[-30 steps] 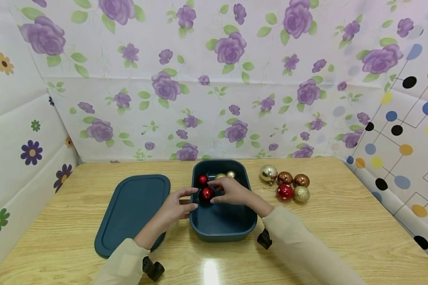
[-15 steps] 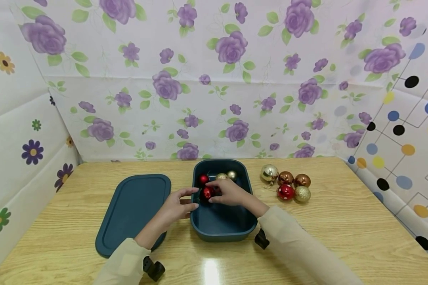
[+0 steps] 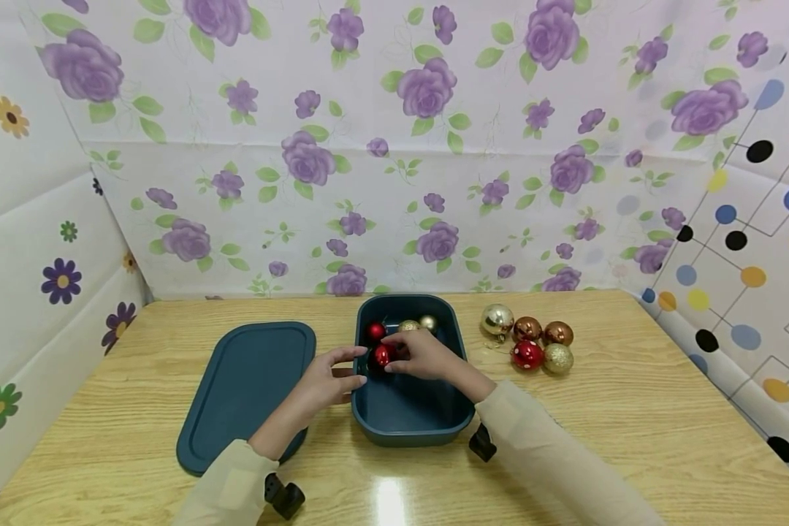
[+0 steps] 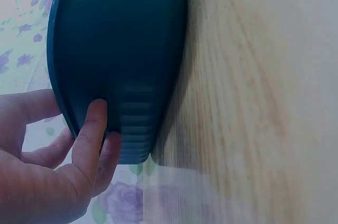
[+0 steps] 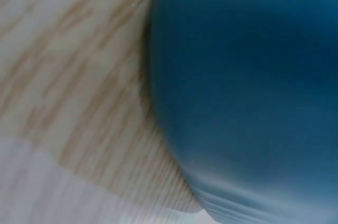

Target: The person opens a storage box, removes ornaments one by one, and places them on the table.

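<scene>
My right hand [image 3: 427,353] reaches into a dark teal box [image 3: 413,439] and holds a shiny red Christmas ball [image 3: 383,356] between thumb and fingers near the left wall. At that same wall, my left hand [image 3: 327,378] grips the rim. The left wrist view has two fingertips of the left hand [image 4: 87,145] against the outside of the box [image 4: 119,49], while other fingers go behind the rim. Further back in the box lie another red ball [image 3: 375,332], a gold glitter ball [image 3: 408,326] and a small pale gold ball [image 3: 428,322]. The right wrist view shows only the box's outer wall [image 5: 248,86].
A flat teal lid [image 3: 250,394] lies left of the box on the wooden table [image 3: 631,409]. To the right sit a pale gold ball [image 3: 497,320], two copper balls [image 3: 527,329], a dotted red ball [image 3: 527,355] and a gold glitter ball [image 3: 558,359]. Floral cloth [image 3: 381,219] stands behind.
My right hand has shifted slightly left within the box, its fingers still at the red ball. The left hand stays on the rim.
</scene>
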`<state>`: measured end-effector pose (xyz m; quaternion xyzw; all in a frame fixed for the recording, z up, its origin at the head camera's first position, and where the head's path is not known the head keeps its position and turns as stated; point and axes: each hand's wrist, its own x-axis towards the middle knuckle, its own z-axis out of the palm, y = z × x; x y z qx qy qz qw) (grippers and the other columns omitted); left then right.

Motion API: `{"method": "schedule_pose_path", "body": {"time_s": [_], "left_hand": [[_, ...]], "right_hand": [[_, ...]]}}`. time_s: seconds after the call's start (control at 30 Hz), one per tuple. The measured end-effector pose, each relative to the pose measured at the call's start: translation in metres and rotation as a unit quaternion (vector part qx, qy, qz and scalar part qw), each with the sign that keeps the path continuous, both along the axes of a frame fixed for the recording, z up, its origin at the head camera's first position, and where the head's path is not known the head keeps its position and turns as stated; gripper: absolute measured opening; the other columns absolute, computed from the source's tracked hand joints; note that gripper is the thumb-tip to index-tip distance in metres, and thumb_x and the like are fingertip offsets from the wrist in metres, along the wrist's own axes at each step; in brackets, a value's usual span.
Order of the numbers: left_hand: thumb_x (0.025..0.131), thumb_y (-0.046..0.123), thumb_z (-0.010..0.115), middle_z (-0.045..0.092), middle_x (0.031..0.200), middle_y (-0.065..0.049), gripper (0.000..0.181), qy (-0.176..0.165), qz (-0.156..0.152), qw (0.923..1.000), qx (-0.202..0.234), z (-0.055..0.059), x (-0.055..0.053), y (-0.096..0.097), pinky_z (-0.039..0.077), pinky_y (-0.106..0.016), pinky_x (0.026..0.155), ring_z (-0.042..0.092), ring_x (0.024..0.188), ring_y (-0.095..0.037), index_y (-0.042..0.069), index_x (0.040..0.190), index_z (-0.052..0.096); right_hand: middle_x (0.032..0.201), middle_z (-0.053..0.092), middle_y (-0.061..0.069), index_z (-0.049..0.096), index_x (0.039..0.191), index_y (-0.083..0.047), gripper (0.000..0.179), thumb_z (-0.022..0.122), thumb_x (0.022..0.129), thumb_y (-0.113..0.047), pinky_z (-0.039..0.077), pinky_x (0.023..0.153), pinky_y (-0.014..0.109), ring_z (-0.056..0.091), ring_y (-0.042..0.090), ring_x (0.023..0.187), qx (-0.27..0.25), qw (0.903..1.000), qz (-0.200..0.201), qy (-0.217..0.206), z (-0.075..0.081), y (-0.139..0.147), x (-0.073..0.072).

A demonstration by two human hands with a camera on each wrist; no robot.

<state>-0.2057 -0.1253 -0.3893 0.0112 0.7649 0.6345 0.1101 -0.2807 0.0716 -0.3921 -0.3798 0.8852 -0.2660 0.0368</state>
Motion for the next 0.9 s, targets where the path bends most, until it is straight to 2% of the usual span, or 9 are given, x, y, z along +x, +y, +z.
{"method": "schedule_pose_path", "body": {"time_s": [0.17, 0.43, 0.67, 0.9], "left_hand": [[0.086, 0.000, 0.060, 0.040, 0.133, -0.015, 0.046, -0.001, 0.001, 1.0000, -0.001, -0.001, -0.001, 0.001, 0.052, -0.036, 0.071, 0.051, 0.108, -0.029, 0.010, 0.130, 0.050], [0.085, 0.001, 0.061, 0.042, 0.132, -0.015, 0.046, 0.002, -0.001, 1.0000, 0.000, 0.001, 0.002, 0.000, 0.052, -0.035, 0.070, 0.053, 0.102, -0.025, 0.008, 0.130, 0.050], [0.085, 0.002, 0.062, 0.041, 0.132, -0.015, 0.048, 0.005, -0.002, 1.0000, -0.006, 0.000, 0.002, -0.001, 0.052, -0.035, 0.070, 0.053, 0.103, -0.025, 0.009, 0.131, 0.050], [0.085, 0.002, 0.062, 0.041, 0.134, -0.014, 0.047, 0.008, -0.003, 0.9999, -0.006, 0.000, 0.003, -0.001, 0.052, -0.036, 0.072, 0.054, 0.104, -0.025, 0.008, 0.130, 0.050]], "right_hand": [[0.102, 0.064, 0.011, 0.058, 0.119, 0.002, 0.044, 0.070, 0.082, -0.018, 0.050, 0.071, 0.022, 0.064, 0.017, 0.086, -0.009, 0.9999, 0.001, 0.006, 0.003, 0.007, 0.003], [0.106, 0.064, 0.012, 0.057, 0.122, 0.001, 0.046, 0.069, 0.082, -0.016, 0.050, 0.069, 0.018, 0.064, 0.019, 0.088, -0.045, 0.9989, 0.000, -0.013, 0.014, 0.027, 0.011], [0.110, 0.062, 0.016, 0.057, 0.121, 0.001, 0.044, 0.069, 0.082, -0.015, 0.051, 0.071, 0.022, 0.064, 0.021, 0.090, -0.089, 0.9959, -0.001, -0.018, 0.028, 0.053, 0.019], [0.111, 0.061, 0.017, 0.055, 0.123, 0.002, 0.047, 0.068, 0.083, -0.018, 0.052, 0.074, 0.027, 0.064, 0.024, 0.092, -0.118, 0.9925, -0.027, -0.017, 0.042, 0.088, 0.029]]}}
